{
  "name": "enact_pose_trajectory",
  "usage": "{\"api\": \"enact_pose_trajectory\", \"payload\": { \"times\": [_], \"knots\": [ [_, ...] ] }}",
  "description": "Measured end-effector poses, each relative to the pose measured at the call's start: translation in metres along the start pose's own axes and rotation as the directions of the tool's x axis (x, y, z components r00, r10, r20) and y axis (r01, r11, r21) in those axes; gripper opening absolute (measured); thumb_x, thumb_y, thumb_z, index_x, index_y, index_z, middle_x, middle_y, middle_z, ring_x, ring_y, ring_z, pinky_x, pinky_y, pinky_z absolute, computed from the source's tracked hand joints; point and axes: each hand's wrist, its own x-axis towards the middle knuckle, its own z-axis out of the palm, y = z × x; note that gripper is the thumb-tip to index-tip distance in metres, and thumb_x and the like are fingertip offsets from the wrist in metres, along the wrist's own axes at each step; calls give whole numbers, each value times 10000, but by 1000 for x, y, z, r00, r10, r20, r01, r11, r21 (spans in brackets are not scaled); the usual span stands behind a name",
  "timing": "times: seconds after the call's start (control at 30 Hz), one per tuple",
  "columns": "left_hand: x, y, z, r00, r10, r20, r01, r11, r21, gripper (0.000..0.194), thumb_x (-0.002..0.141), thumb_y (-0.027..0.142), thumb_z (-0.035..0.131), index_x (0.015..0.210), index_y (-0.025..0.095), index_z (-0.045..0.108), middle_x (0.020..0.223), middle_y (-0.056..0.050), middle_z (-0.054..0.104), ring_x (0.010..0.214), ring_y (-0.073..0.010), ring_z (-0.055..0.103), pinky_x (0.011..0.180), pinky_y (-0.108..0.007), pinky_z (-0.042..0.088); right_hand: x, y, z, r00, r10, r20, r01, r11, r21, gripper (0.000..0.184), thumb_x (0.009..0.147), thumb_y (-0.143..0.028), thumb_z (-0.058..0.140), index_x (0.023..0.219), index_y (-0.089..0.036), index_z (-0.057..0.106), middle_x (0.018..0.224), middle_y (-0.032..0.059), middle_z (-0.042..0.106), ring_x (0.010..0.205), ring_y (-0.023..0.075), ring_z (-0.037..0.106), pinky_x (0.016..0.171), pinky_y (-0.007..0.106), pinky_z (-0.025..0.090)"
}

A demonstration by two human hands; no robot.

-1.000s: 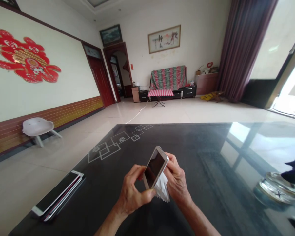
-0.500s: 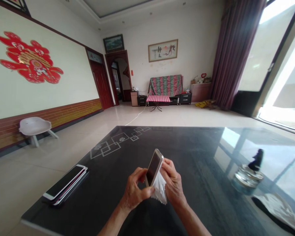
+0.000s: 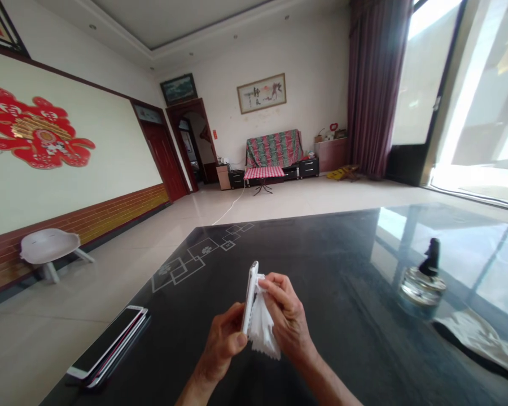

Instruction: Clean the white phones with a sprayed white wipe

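A white smartphone stands nearly edge-on above the dark table, gripped near its lower end by my left hand. My right hand pinches a crumpled white tissue against the phone's right-hand face. The tissue hangs down below my right fingers, its lower edge jagged. From this angle the phone's screen is hidden. A stack of phones lies at the left of the table, the top one white-framed with a dark screen.
On the glossy black table, a clear bottle with a black spray top stands at the right. Near it lies a whitish cloth on something dark. A pale plastic chair is on the floor at left.
My hands have turned the phone from showing its screen to nearly edge-on and shifted slightly left. More of the tissue shows beside it. The camera view has moved, bringing the bottle fully into sight.
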Motion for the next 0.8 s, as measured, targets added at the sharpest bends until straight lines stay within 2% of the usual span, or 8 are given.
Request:
{"api": "enact_pose_trajectory", "payload": {
  "times": [0.1,0.23,0.47,0.8],
  "knots": [
    [0,-2,-3,999,29,22,-30,999,20,469,688,522,675,943,129,660,772,-9,457,722,-150,394,650,-265,345,11,3,-1,999,-4,-46,6,1000,26,229,913,-188,525,1028,-286,698,999,37,536,871,134,578,714,228,485],
    [1,1,-10,998,47,41,-53,985,162,429,664,504,704,881,138,645,779,1,406,716,-139,379,636,-255,348,20,6,-7,999,-13,-53,16,999,44,231,908,-171,525,1026,-282,689,1003,31,531,868,128,572,702,218,475],
    [-2,6,-23,996,52,68,-74,919,387,457,643,525,699,917,161,662,832,-18,470,771,-167,416,688,-281,373,25,0,-22,994,-61,88,68,994,-83,223,928,-172,487,1010,-251,678,973,40,510,815,131,560,685,247,468],
    [-4,1,-28,995,32,90,-68,902,427,432,648,517,690,896,166,652,831,-16,481,755,-165,429,678,-283,376,15,-13,-32,977,-108,186,141,974,-177,236,924,-111,447,1000,-218,643,975,46,510,796,120,571,670,228,462]
  ]
}}
